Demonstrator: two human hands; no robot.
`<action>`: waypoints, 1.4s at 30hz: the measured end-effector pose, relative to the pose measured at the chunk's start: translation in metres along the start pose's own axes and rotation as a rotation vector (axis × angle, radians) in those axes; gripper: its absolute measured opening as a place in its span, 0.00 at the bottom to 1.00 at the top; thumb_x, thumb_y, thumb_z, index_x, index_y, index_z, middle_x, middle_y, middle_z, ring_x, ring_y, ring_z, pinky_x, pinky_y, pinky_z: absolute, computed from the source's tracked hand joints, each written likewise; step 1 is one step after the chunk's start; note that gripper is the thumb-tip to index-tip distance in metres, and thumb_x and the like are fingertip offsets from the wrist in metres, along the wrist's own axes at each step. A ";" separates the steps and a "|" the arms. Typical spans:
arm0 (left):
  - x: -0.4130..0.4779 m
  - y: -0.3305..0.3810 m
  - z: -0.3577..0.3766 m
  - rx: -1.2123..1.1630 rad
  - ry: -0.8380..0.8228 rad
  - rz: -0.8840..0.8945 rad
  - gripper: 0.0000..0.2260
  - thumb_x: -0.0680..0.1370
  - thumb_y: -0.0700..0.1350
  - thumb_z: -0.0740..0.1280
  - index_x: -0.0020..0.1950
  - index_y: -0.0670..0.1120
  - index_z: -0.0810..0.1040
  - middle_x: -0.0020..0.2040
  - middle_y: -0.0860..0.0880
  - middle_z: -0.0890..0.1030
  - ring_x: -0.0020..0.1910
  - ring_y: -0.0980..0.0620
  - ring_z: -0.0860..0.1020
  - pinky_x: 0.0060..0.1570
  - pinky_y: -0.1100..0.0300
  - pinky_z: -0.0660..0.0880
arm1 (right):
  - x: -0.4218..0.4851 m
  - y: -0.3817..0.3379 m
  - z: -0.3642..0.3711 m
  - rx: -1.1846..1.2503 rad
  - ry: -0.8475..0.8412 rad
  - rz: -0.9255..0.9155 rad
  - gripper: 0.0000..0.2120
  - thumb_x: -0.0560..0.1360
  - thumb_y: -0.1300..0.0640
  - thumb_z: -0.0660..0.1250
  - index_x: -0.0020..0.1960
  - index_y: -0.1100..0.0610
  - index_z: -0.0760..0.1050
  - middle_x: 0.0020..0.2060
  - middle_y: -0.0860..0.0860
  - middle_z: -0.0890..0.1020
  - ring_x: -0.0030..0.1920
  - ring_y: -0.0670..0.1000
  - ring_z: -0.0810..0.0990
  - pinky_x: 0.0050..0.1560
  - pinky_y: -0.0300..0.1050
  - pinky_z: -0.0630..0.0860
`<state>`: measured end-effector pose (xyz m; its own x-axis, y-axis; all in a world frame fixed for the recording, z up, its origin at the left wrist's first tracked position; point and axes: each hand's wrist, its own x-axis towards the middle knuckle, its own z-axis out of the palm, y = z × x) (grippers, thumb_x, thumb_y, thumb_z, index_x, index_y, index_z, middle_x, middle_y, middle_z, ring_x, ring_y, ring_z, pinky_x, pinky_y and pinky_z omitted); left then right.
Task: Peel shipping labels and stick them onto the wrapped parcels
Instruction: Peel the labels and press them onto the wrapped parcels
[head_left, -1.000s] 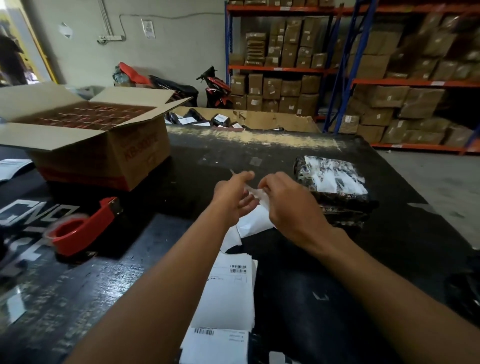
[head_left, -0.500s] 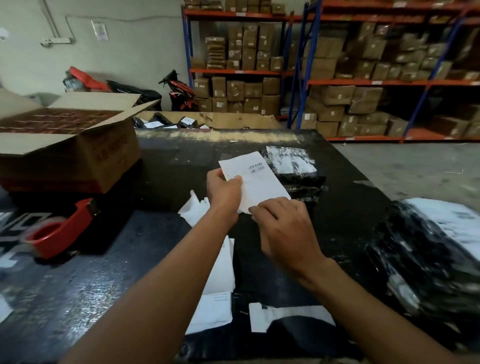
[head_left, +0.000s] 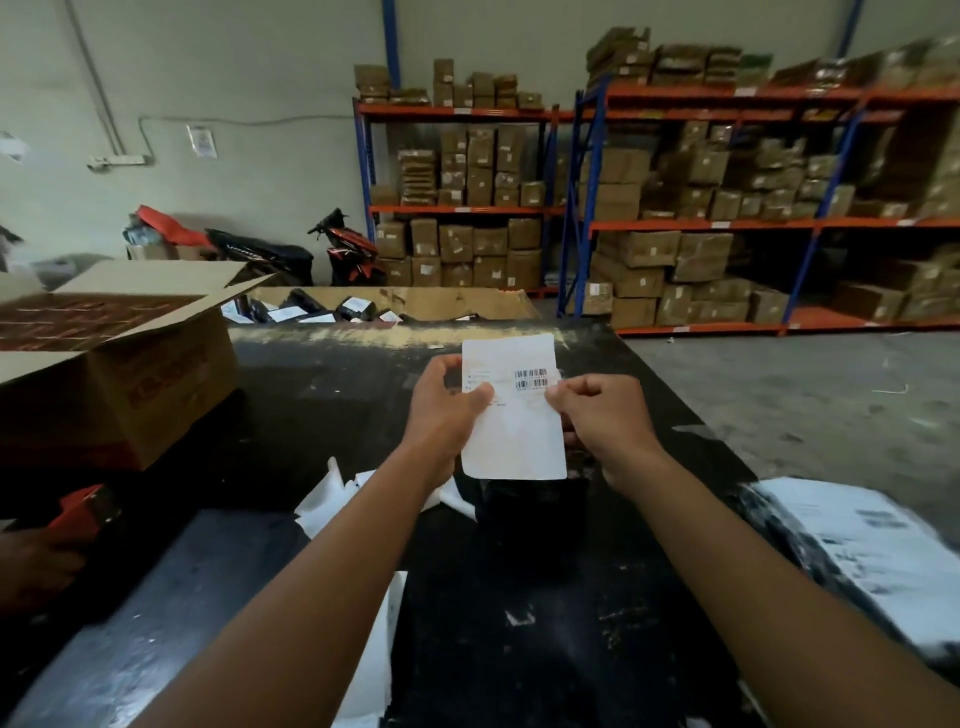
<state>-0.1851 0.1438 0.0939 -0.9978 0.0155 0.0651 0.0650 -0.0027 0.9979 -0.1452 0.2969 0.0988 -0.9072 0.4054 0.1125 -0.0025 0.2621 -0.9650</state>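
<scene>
A white shipping label (head_left: 511, 415) with two barcodes is held upright above the black table (head_left: 322, 374). My left hand (head_left: 441, 410) pinches its left edge and my right hand (head_left: 602, 415) pinches its right edge. Just under the label a black wrapped parcel (head_left: 524, 499) lies on the table, mostly hidden by the label and my hands. A larger black-wrapped parcel (head_left: 852, 551) with a white label on top sits at the right edge. Loose white backing sheets (head_left: 327, 499) lie crumpled beside my left forearm.
An open cardboard box (head_left: 130, 364) full of red-brown packs stands at the left. A red tape dispenser (head_left: 85, 512) lies at the left edge, with another person's hand (head_left: 31, 566) near it. Beyond the table is a carton (head_left: 415, 304) of labelled parcels, then shelving with boxes.
The label went from being peeled low over the table to being held up flat with both hands. The view swung upward and to the right, and the small parcel now lies under the label.
</scene>
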 end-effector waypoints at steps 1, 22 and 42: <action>0.007 0.002 0.004 0.003 -0.002 -0.002 0.18 0.78 0.38 0.68 0.66 0.46 0.70 0.59 0.45 0.80 0.50 0.46 0.83 0.47 0.47 0.82 | 0.010 0.000 -0.002 0.011 0.015 -0.005 0.06 0.76 0.59 0.70 0.41 0.58 0.82 0.46 0.49 0.85 0.43 0.48 0.84 0.45 0.50 0.84; 0.114 0.009 0.030 0.226 0.191 -0.166 0.13 0.71 0.37 0.77 0.53 0.39 0.79 0.44 0.41 0.84 0.35 0.48 0.84 0.40 0.54 0.83 | 0.138 0.007 0.000 -0.046 0.003 0.169 0.07 0.72 0.65 0.74 0.49 0.63 0.80 0.45 0.58 0.85 0.41 0.54 0.85 0.43 0.47 0.83; 0.124 -0.015 0.029 0.415 0.263 -0.150 0.21 0.69 0.37 0.78 0.32 0.46 0.66 0.36 0.42 0.81 0.41 0.43 0.85 0.44 0.44 0.83 | 0.143 0.023 0.017 -0.296 0.041 0.158 0.25 0.71 0.59 0.77 0.62 0.57 0.67 0.60 0.55 0.75 0.54 0.54 0.76 0.45 0.46 0.72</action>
<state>-0.3093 0.1750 0.0868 -0.9633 -0.2670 -0.0287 -0.1320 0.3779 0.9164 -0.2825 0.3464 0.0884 -0.8691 0.4944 -0.0180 0.2644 0.4334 -0.8615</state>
